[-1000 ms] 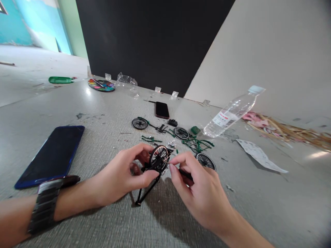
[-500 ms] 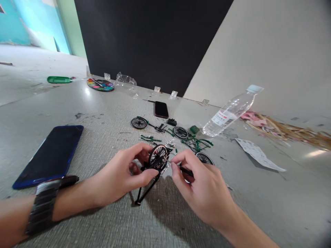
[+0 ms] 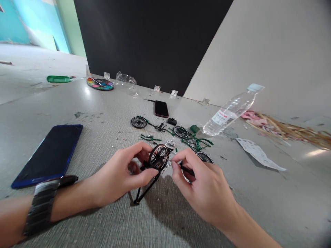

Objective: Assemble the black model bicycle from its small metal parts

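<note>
My left hand [image 3: 131, 165] is closed around a black model bicycle frame [image 3: 144, 193] that carries a spoked wheel [image 3: 158, 155]. Thumb and fingers grip it from the left side. My right hand [image 3: 201, 182] pinches a small screwdriver [image 3: 186, 169] with a dark handle. Its thin metal tip meets the bicycle near the wheel's hub; exact contact is too small to tell. Just beyond my hands lie green bicycle frame parts [image 3: 199, 143], a loose wheel [image 3: 180, 131] and another wheel [image 3: 139, 122], with a further wheel [image 3: 204, 157] partly behind my right hand.
A blue-edged tablet or large phone [image 3: 49, 155] lies at left, a smaller phone [image 3: 161, 109] farther back. A clear bottle [image 3: 230, 113] leans at right near a printed sheet [image 3: 258, 154]. A paint palette [image 3: 100, 85] and clear plastic wrapping [image 3: 125, 79] sit by the black panel [image 3: 150, 41].
Hardly anything differs. Both hands keep their hold on the bicycle and the screwdriver, and the right hand has shifted very slightly.
</note>
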A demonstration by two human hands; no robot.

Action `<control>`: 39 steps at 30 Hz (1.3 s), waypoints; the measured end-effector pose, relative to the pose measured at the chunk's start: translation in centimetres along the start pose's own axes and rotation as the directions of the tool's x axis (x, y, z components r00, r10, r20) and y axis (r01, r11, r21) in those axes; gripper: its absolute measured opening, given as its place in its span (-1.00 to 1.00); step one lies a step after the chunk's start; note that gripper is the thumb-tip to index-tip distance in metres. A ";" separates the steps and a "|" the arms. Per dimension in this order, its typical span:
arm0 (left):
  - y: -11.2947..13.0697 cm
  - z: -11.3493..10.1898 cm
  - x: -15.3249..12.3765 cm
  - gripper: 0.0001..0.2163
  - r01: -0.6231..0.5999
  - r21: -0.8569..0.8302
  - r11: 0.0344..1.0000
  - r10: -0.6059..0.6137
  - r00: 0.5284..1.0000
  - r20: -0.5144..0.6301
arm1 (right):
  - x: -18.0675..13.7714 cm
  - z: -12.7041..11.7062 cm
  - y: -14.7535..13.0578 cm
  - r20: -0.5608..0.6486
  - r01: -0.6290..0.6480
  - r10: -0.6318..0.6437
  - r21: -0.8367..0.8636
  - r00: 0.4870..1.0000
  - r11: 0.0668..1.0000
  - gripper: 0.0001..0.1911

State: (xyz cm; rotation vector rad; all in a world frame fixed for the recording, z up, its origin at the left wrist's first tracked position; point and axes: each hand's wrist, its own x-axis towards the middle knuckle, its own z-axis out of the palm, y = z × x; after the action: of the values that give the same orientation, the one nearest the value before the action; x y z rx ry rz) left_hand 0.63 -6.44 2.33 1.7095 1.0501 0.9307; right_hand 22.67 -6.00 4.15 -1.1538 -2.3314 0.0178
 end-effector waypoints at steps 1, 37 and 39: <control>0.1 0.0 -0.1 -0.81 -0.009 0.007 1.000 0.010 1.000 -0.009 | 0.0 0.0 0.0 -0.002 0.010 -0.010 -0.013 1.000 1.000 -0.94; -0.2 -0.1 -0.3 -0.68 -0.012 -0.013 1.000 0.011 0.998 -0.066 | 0.0 -0.2 -0.2 0.059 0.062 -0.063 0.006 0.996 0.998 -0.92; -0.2 -0.1 -0.3 -0.69 -0.006 -0.020 1.000 0.004 0.997 -0.078 | 0.0 -0.2 -0.4 0.101 -0.048 0.032 0.161 0.994 0.986 -0.93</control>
State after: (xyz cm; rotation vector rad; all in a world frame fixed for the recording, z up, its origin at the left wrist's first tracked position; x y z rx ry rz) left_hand 0.34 -6.67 2.18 1.6711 1.0839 1.0150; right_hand 22.52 -6.31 4.41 -1.1408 -2.3419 0.2806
